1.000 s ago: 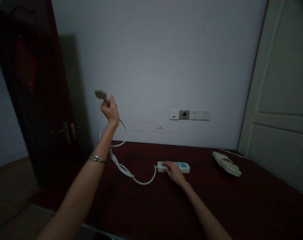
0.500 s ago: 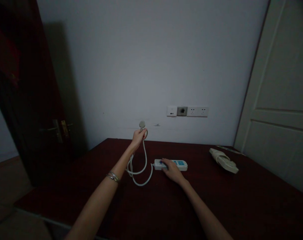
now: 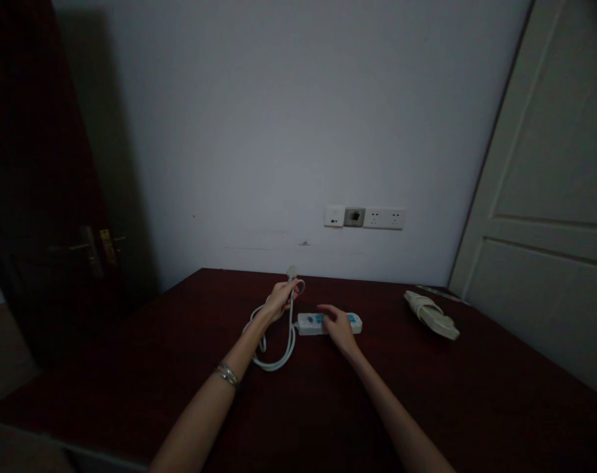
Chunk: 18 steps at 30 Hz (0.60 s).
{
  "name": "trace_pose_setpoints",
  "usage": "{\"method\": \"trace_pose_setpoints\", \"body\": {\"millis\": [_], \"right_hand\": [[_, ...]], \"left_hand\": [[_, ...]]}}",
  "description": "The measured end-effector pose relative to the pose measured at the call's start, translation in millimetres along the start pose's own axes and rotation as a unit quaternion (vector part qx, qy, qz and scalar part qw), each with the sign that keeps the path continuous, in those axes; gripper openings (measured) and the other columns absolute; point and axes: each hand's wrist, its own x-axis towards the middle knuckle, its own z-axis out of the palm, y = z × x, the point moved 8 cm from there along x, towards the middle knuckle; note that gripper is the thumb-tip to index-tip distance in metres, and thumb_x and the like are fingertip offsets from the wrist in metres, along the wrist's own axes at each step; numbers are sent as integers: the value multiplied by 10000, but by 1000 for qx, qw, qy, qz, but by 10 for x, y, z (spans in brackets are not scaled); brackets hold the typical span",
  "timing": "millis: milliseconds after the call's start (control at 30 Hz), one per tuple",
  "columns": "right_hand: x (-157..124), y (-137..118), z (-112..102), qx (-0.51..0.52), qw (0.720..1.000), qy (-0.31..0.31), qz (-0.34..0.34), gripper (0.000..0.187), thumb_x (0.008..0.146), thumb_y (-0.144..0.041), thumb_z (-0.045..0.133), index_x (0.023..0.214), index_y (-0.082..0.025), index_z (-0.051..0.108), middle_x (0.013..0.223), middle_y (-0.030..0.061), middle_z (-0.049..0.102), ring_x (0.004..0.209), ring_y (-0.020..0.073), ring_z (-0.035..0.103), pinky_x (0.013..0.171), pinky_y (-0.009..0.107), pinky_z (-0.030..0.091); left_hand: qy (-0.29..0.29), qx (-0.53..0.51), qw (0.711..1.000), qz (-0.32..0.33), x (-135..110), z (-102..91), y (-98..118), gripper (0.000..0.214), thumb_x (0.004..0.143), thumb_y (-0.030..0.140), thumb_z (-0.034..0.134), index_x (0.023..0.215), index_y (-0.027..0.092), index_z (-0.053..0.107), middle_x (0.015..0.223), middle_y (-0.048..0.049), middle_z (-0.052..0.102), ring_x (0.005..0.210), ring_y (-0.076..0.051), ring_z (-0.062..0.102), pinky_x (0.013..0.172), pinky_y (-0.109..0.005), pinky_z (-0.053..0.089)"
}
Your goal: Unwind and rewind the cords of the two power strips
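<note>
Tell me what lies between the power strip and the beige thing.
Nothing: in the head view, only bare dark table separates the power strip from the beige thing.

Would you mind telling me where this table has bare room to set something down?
The table is bare left of the looped cord, and between the power strip and the beige object. Mid-table is crowded: the left hand grips the cord, the right hand rests on the power strip.
</note>
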Motion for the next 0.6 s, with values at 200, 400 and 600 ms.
{"method": "trace_pose_setpoints", "body": {"millis": [200,400,600], "right_hand": [[-36,-172,44,80,997,14,2,317,704,-233,468,953,-131,635,959,114,678,882,215,638,809,363,499],[-71,-546,206,135,990,-23,-25,344,758,-318,510,1055,-161,582,1000,108,649,852,201,620,692,318,522],[15,-744,566,67,993,-84,-40,459,656,-207,597,1102,-170,495,1007,78,616,769,147,598,711,287,493]], "left_hand": [[-37,-39,998,-12,-22,28,10,428,705,536,566,778,114,582,545,22,495,370,-38,347,348,-171,213],[-83,-58,995,-3,-107,120,102,429,716,489,604,859,85,621,654,-46,586,492,-75,494,431,-177,344],[-58,-94,994,-3,-122,152,117,395,734,454,616,876,85,626,641,-28,575,505,-73,512,472,-178,372]]}}
